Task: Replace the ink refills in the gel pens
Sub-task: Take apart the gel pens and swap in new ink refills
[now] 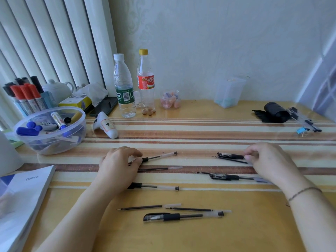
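The job looked to be somewhere in its middle. On the striped worktop (200, 128) several gel pens lay apart from their caps and refills, and only one capped pen (181, 216), at six o'clock from the middle of the worktop, seemed whole; whether it already carried new ink I could not tell. Just above it lay two loose refills (140, 207), end to end and slightly overlapping. So most pens were still to be refilled and closed.

The left hand (120, 166) rested at nine o'clock, its fingers (134, 153) curled over the grip end of an uncapped pen barrel (160, 156), seemingly pinching it. That barrel ran along the three-to-nine line, tilted a little, its rear plug toward two o'clock. Just below it lay another refill (160, 168), and nearer the person a second barrel (156, 186), both also lying left to right.

The right hand (269, 160), at three o'clock, pinched with pressed-together fingertips (248, 157) the end of a cap section (230, 155) with a thin refill (231, 159) touching it, tip toward nine o'clock. Below that lay one more capped piece with a refill (227, 176), its long axis the same way.

Off at ten o'clock stood a bowl of markers (51, 130), well apart from the pens.
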`<move>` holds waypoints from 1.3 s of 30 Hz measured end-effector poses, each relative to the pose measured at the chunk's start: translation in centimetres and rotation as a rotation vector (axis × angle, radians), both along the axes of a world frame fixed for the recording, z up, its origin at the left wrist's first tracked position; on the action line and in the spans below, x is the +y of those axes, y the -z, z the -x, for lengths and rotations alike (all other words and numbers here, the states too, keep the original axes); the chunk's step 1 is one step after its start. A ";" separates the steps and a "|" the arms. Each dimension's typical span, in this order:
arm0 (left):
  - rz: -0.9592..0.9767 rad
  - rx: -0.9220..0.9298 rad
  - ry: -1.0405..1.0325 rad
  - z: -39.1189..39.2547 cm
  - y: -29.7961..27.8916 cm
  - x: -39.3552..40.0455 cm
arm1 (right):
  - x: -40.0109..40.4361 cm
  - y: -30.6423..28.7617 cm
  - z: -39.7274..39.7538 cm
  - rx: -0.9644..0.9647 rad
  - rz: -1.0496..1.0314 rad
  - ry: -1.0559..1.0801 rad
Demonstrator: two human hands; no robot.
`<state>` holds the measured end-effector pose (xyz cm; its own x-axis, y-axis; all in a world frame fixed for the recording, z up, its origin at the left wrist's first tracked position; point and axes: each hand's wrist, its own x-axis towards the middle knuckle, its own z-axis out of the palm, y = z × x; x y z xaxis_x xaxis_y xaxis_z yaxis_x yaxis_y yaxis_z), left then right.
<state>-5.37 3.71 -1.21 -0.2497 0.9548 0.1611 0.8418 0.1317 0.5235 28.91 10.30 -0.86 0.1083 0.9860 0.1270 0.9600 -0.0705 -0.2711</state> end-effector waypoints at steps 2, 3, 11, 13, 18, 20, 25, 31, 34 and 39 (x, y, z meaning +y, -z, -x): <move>-0.003 0.009 0.008 0.0 0.0 -0.1 | -0.1 0.0 0.1 -0.006 -0.004 -0.006; -0.014 0.014 0.014 -0.1 -0.1 -0.1 | -0.2 -0.1 0.1 -0.008 -0.001 -0.006; -0.414 0.152 0.285 -3.8 -1.3 -2.0 | -4.0 -3.1 5.5 -0.086 -0.364 -0.251; -0.420 0.253 0.411 -5.2 -1.6 -2.5 | -6.0 -3.4 7.9 -0.036 -0.361 -0.483; -0.410 0.348 0.571 -5.9 -1.5 -2.6 | -7.5 -2.9 9.8 0.069 -0.351 -0.688; -0.363 0.281 0.615 -5.8 -1.4 -2.7 | -7.4 -2.9 9.7 0.070 -0.375 -0.723; -0.305 0.204 0.637 -5.3 -1.7 -2.9 | -7.0 -2.4 9.8 0.057 -0.405 -0.780; -0.312 0.141 0.645 -5.0 -1.6 -3.0 | -7.0 -2.6 9.8 0.061 -0.393 -0.812; -0.307 0.102 0.637 -5.0 -1.5 -3.0 | -6.9 -2.6 9.8 0.052 -0.395 -0.815; -0.303 0.038 0.543 -4.3 -1.1 -2.8 | -6.8 -2.7 9.4 0.031 -0.415 -0.810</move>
<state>-1.07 0.92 -0.09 0.2703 0.8544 0.4437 0.7657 -0.4701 0.4390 19.47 3.55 1.88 -0.5886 0.6376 0.4970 0.6652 0.7313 -0.1505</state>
